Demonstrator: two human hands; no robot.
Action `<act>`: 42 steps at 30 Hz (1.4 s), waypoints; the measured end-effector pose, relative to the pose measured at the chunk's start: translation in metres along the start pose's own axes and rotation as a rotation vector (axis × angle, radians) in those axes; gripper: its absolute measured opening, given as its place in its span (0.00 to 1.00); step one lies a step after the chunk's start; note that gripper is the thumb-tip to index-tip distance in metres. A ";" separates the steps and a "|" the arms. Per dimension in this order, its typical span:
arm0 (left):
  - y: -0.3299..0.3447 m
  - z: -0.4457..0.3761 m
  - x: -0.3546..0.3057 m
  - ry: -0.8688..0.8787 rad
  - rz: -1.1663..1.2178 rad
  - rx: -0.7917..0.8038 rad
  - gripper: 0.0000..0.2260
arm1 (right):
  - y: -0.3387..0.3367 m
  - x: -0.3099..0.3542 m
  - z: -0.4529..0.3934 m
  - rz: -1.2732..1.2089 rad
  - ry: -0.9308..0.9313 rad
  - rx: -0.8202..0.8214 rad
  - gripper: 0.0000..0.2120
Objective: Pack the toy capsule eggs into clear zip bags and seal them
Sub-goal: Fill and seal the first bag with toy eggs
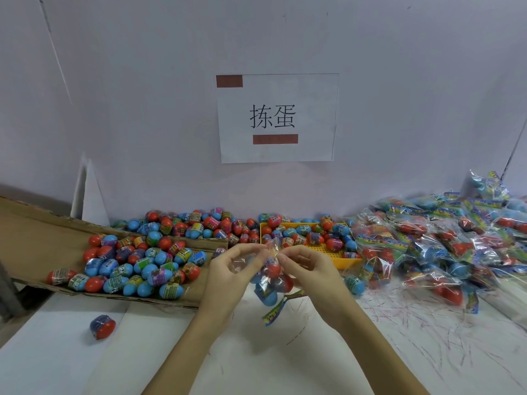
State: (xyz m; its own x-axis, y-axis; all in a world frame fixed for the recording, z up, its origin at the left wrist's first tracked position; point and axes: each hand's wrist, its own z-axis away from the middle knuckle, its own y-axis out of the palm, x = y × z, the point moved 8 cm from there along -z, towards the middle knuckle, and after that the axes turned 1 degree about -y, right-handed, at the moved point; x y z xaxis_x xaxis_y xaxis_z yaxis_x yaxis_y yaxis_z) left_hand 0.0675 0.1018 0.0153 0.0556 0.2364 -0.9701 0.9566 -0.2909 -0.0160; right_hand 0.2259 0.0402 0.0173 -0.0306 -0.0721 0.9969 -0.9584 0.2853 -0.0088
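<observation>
A clear zip bag [269,276] with red and blue capsule eggs inside hangs above the white table, its colourful printed card pointing down. My left hand [231,269] pinches the bag's top edge on the left. My right hand [306,266] pinches the same edge on the right, fingertips close together at the middle. Loose capsule eggs [137,260] lie heaped on a flattened cardboard sheet [31,238] to the left. More eggs fill a yellow tray [343,262] behind the hands.
A pile of packed bags [445,246] covers the right side of the table. One red and blue egg [102,327] lies alone at the near left. A paper sign [276,118] is stuck on the wall behind.
</observation>
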 end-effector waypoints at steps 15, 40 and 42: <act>-0.009 -0.005 -0.004 0.019 -0.021 0.009 0.11 | 0.001 0.001 0.002 -0.133 0.041 0.036 0.08; 0.001 -0.003 0.027 -0.314 0.673 -0.061 0.09 | -0.016 -0.009 -0.001 -0.222 0.023 -0.236 0.09; 0.000 -0.003 0.023 -0.301 0.652 -0.062 0.10 | -0.017 -0.008 -0.002 -0.226 0.012 -0.250 0.11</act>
State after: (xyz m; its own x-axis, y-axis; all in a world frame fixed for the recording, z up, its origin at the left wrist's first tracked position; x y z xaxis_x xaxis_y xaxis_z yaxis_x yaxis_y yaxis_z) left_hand 0.0699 0.1102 -0.0065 0.5479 -0.2359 -0.8026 0.7709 -0.2303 0.5939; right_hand 0.2426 0.0380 0.0091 0.1799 -0.1494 0.9723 -0.8414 0.4886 0.2308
